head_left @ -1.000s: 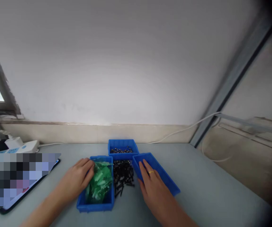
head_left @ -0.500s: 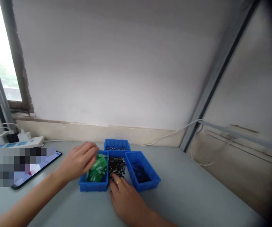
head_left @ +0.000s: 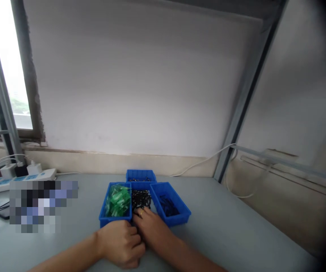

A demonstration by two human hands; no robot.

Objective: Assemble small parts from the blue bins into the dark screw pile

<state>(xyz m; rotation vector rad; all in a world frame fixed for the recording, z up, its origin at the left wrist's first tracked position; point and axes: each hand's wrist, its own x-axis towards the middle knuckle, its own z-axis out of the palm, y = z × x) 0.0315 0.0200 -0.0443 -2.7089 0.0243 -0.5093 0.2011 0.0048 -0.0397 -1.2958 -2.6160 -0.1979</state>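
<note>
My left hand (head_left: 123, 243) is curled closed in front of the green-filled bin, close beside my right hand. Whatever its fingers hold is hidden. My right hand (head_left: 153, 228), with a ring on one finger, reaches to the near edge of a pile of black screws (head_left: 141, 199). Its fingers are bent together and their tips are out of sight. Left of the pile, a blue bin (head_left: 102, 218) holds green see-through plastic pieces (head_left: 119, 201). To the right, another blue bin (head_left: 184, 219) contains dark blue slender pieces (head_left: 168, 206).
A third blue bin (head_left: 140, 175) with small metallic parts stands behind the pile. At the left lie a blurred-out phone (head_left: 2, 210) and a white power strip (head_left: 42, 175) with plugs. A white cable (head_left: 202, 161) runs along the wall to a metal post (head_left: 227, 158).
My left hand has come down from above the green pieces to the front of the bin, beside my right hand. My right hand stays at the screws. The view has shifted slightly.
</note>
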